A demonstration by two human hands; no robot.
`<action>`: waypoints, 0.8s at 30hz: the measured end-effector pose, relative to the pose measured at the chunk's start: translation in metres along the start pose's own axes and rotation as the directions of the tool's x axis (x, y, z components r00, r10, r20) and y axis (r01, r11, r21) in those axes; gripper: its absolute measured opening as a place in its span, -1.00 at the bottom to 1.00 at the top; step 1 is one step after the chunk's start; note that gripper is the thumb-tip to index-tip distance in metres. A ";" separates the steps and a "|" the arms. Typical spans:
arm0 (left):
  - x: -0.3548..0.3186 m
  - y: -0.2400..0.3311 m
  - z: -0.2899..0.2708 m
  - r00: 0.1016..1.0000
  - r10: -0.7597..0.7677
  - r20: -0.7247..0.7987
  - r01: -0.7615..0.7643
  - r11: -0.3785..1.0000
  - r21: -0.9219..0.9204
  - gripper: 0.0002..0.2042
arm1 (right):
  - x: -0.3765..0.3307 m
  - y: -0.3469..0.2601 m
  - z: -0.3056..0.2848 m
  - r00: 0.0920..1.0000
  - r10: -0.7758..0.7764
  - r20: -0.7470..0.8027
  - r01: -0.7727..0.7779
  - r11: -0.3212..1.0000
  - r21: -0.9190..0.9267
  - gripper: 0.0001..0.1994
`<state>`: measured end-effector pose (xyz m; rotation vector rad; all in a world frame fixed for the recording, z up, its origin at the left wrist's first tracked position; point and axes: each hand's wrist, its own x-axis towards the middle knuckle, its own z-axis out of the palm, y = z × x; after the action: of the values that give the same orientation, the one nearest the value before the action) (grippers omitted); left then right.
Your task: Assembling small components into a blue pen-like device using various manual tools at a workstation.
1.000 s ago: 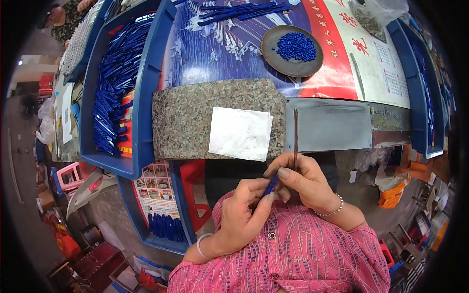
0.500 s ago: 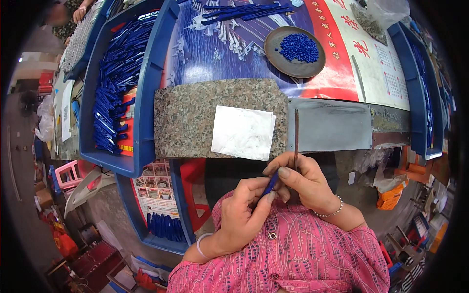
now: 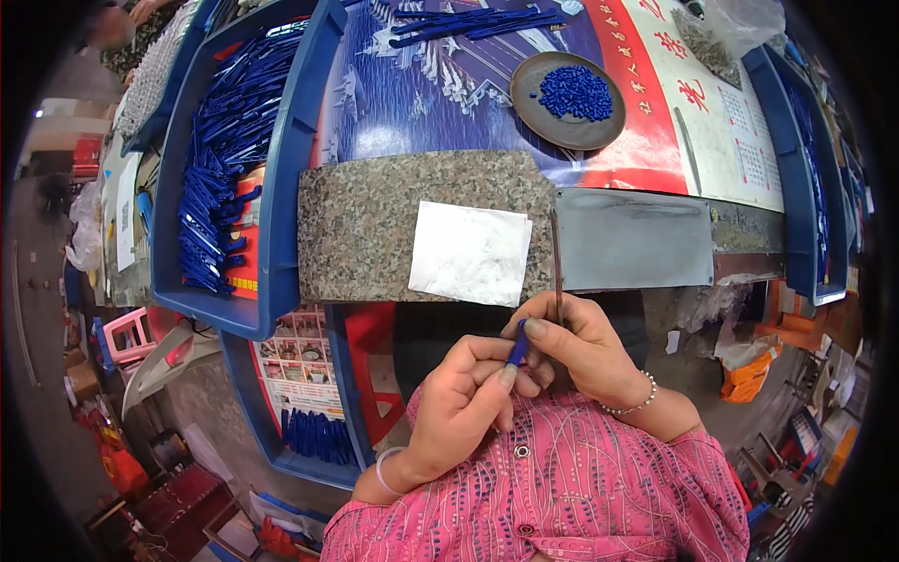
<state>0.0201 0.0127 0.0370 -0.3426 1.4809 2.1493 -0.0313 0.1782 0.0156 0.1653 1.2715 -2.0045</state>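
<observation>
In front of my pink patterned shirt both hands meet around a slim blue plastic piece. My left hand pinches it between thumb and fingers, and the lower part is hidden. My right hand is closed on a thin, dark, rod-like tool that points away from me. Its thumb and fingertip also touch the top of the blue piece. Just beyond the hands a folded white paper with greyish smudges lies on a speckled stone slab. Right of the slab is a flat grey plate.
A brown round dish holds small blue pellets. Left stands a blue crate of long blue plastic parts; a lower blue tray holds more. Another blue bin is at right. Blue strips lie at the back.
The rod-like tool's far end has swung slightly left. The blue piece now stands more upright between my fingers, and my left fingers have shifted a little along it.
</observation>
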 end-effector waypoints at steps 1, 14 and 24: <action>0.000 0.000 0.000 1.000 -0.011 -0.003 0.011 1.000 -0.005 -0.81 | 0.000 0.000 0.000 1.000 0.000 0.001 0.000 1.000 -0.001 -0.79; 0.006 0.000 -0.002 0.996 -0.089 0.006 0.088 0.977 -0.194 -0.83 | -0.002 0.001 0.000 1.000 0.022 -0.018 -0.021 1.000 0.008 -0.80; 0.006 -0.005 -0.006 0.993 -0.105 0.053 0.116 0.959 -0.258 -0.83 | 0.000 0.001 0.003 0.999 0.027 -0.028 -0.027 1.000 -0.011 -0.81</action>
<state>0.0175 0.0097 0.0276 -0.4616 1.1303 2.2487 -0.0301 0.1753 0.0165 0.2051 1.2912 -1.9784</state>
